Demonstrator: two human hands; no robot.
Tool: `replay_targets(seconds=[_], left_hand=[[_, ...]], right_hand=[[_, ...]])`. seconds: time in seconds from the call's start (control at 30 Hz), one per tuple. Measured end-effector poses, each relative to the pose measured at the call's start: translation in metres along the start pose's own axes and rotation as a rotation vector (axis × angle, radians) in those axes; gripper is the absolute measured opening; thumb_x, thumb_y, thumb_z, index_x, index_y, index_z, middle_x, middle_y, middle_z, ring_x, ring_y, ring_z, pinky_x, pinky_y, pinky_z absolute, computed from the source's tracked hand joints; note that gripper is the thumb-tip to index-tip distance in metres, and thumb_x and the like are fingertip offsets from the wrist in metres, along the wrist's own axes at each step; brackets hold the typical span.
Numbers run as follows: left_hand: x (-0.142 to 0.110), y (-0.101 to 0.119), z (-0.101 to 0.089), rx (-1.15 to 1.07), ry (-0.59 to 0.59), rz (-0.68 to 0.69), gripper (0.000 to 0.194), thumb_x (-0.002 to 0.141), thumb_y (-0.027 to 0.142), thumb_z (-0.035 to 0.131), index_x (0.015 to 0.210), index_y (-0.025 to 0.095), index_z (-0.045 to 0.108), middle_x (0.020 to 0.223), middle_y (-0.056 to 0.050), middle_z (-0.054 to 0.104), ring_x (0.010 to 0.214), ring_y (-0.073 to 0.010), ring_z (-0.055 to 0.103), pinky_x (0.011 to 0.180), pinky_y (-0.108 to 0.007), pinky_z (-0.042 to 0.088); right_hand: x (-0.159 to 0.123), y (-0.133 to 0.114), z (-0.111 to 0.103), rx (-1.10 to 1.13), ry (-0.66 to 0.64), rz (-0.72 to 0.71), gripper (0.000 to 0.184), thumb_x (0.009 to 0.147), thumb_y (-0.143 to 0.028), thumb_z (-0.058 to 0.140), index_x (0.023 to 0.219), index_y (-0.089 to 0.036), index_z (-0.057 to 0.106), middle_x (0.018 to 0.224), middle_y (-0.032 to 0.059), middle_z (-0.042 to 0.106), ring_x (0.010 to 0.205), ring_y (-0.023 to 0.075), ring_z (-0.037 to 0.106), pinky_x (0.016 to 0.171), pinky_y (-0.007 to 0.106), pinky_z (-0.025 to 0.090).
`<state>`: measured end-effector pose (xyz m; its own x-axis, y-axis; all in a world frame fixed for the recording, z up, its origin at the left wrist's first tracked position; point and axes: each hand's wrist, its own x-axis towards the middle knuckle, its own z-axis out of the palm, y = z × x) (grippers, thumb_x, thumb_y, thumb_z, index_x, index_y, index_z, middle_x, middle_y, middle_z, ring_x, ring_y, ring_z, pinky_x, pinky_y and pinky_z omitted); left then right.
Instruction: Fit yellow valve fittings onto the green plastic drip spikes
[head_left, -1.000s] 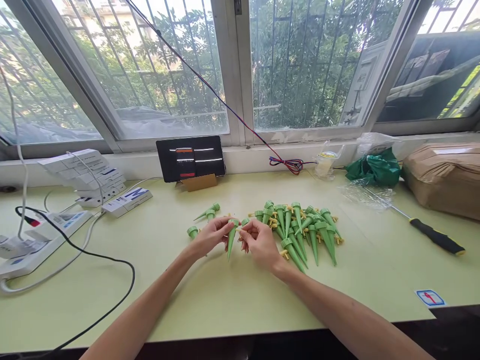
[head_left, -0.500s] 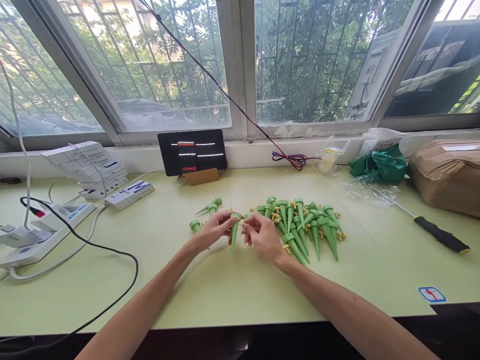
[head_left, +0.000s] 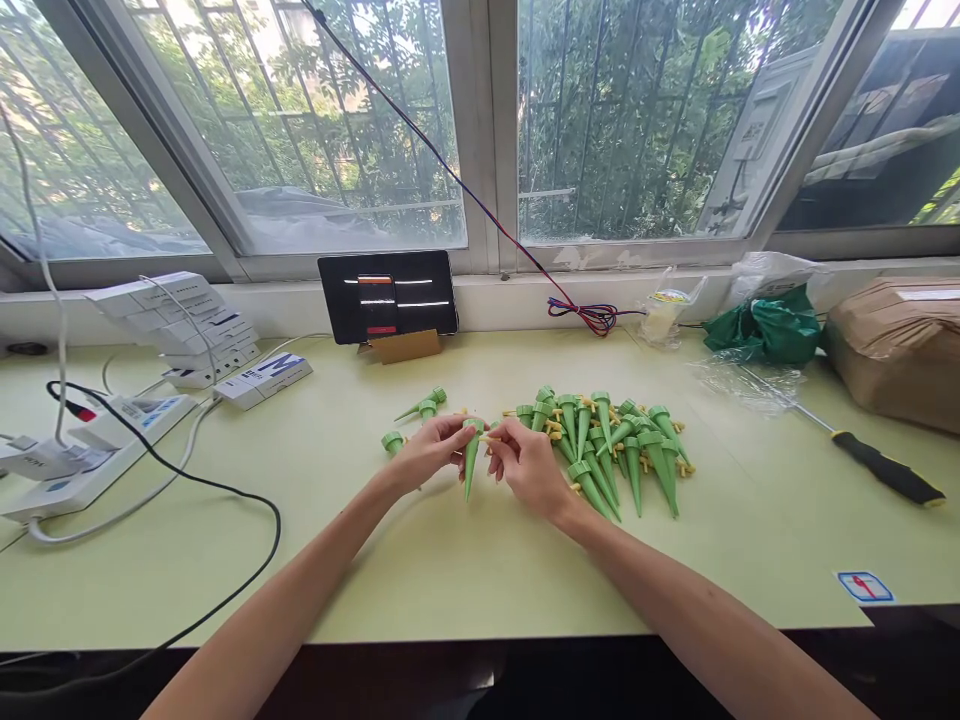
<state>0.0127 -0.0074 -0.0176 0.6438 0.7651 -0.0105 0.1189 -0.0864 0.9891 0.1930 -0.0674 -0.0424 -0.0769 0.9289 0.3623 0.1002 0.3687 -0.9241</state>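
Across the pale table [head_left: 420,580], a pile of green spikes [head_left: 584,428] lies at three o'clock from the held spike [head_left: 470,466], close enough that a knock from the right hand [head_left: 529,470] might scatter it. The left hand [head_left: 429,455] pinches that spike near its cap, point towards six o'clock; the right's fingertips are closed on a small yellow piece [head_left: 486,438], which a skewed push could make slip.

L hand [head_left: 427,456] holding grn spike [head_left: 470,468], R hand [head_left: 531,472] yel. pc [head_left: 486,438]
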Motion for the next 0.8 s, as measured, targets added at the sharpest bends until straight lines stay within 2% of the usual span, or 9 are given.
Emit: replay_targets(seconds=[0.23, 0.37, 0.53, 0.8], left_hand=[[-0.0014, 0.0019, 0.0014, 0.078, 0.004, -0.002, 0.046, 0.088, 0.053, 0.064, 0.114, 0.015, 0.068, 0.072, -0.001, 0.059, 0.059, -0.012, 0.053, 0.053, -0.025, 0.054], [-0.0013, 0.0012, 0.0014, 0.074, 0.009, -0.005, 0.044, 0.089, 0.053, 0.063, 0.113, 0.016, 0.07, 0.074, -0.001, 0.059, 0.062, -0.0122, 0.053, 0.053, -0.024, 0.052], [-0.0017, 0.0037, 0.0026, 0.058, 0.003, -0.007, 0.045, 0.09, 0.054, 0.06, 0.11, 0.015, 0.071, 0.075, -0.002, 0.057, 0.064, -0.0114, 0.052, 0.053, -0.021, 0.05], [-0.0024, 0.0073, 0.0043, 0.125, 0.021, 0.025, 0.047, 0.088, 0.054, 0.062, 0.112, 0.014, 0.07, 0.077, -0.002, 0.058, 0.063, -0.0116, 0.053, 0.054, -0.024, 0.052]], right_hand=[[0.0033, 0.0038, 0.0018, 0.249, 0.008, 0.21, 0.019, 0.085, -0.034, 0.065, 0.079, -0.02, 0.053, 0.059, -0.0021, 0.061, 0.049, 0.0139, 0.06, 0.05, 0.027, 0.052], [0.0017, 0.0011, 0.0015, 0.189, 0.013, 0.177, 0.021, 0.086, -0.037, 0.064, 0.079, -0.021, 0.053, 0.057, -0.003, 0.06, 0.049, 0.0132, 0.059, 0.051, 0.026, 0.051], [-0.001, -0.0051, -0.0002, 0.077, 0.018, 0.096, 0.015, 0.089, -0.032, 0.058, 0.079, -0.021, 0.055, 0.055, -0.0037, 0.058, 0.047, 0.0114, 0.055, 0.05, 0.024, 0.047], [0.002, -0.0011, 0.0, 0.25, -0.001, 0.234, 0.018, 0.083, -0.032, 0.064, 0.078, -0.02, 0.051, 0.061, -0.0022, 0.061, 0.05, 0.0126, 0.059, 0.049, 0.025, 0.05]])
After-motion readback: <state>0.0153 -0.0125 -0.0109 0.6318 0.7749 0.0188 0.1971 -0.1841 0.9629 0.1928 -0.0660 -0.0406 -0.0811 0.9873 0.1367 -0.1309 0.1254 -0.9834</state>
